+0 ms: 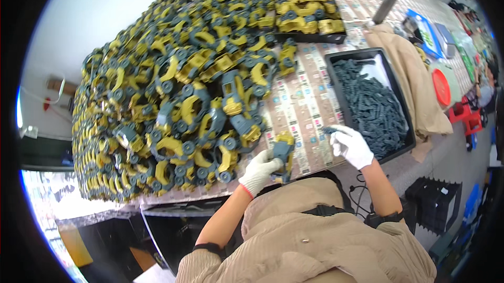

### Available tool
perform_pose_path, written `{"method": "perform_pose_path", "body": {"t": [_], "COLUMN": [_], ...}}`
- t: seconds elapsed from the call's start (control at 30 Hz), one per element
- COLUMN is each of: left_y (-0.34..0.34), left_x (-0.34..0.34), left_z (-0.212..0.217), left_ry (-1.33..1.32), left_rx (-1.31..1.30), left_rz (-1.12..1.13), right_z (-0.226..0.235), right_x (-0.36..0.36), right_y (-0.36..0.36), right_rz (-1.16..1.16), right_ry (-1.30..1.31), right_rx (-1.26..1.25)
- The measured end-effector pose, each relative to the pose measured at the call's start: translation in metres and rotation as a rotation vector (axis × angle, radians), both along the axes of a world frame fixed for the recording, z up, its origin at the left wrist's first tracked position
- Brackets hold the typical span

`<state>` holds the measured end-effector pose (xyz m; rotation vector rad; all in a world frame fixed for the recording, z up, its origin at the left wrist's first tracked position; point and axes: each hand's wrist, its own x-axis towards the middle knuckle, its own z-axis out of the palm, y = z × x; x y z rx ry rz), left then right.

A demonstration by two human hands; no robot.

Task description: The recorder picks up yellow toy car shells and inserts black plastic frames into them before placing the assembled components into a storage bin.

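My left hand [261,170], in a white knit glove, grips a grey and yellow plastic part [283,153] above the table's front edge. To its right, my right hand [350,145], gloved too, pinches a small dark grey plastic piece [330,130] between its fingertips. That hand is beside a black tray [336,88] filled with many similar dark grey pieces [374,107]. A large heap of grey and yellow parts [184,94] rises on the left side of the table, close to my left hand.
At the back, a black crate [332,38] holds stacked yellow and grey parts. Brown cloth [407,68] lies along the tray's right side, near a metal post [387,2]. Farther right are a red round lid [441,88] and red stools [466,118]. A black crate [433,204] stands on the floor.
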<state>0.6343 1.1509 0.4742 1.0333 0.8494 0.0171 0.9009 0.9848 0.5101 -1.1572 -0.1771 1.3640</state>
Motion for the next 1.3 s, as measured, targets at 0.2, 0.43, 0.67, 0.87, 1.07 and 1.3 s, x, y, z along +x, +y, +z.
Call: {"method": "perform_pose_path", "body": {"t": [0.2, 0.43, 0.67, 0.87, 1.07, 1.3], "left_y": [-0.006, -0.006, 0.004, -0.003, -0.012, -0.007], "left_x": [-0.011, -0.013, -0.002, -0.002, 0.000, 0.006], "left_z": [-0.019, -0.034, -0.012, -0.022, -0.017, 0.005], "left_ry": [-0.077, 0.134, 0.219, 0.237, 0.263, 0.361], "left_rx": [0.002, 0.283, 0.379, 0.467, 0.623, 0.425], "left_rz": [0.026, -0.140, -0.318, -0.348, -0.294, -0.337], "right_z": [-0.053, -0.078, -0.096, -0.078, -0.089, -0.080], "right_x": [-0.086, -0.094, -0.080, -0.080, -0.079, -0.082], "right_y": [0.037, 0.034, 0.023, 0.026, 0.029, 0.042], "right_rz": [0.183, 0.218, 0.378, 0.459, 0.499, 0.473], "right_ry": [0.183, 0.041, -0.069, -0.136, -0.317, -0.280], "right_rx": [-0.079, -0.176, -0.169, -0.180, -0.140, -0.224]}}
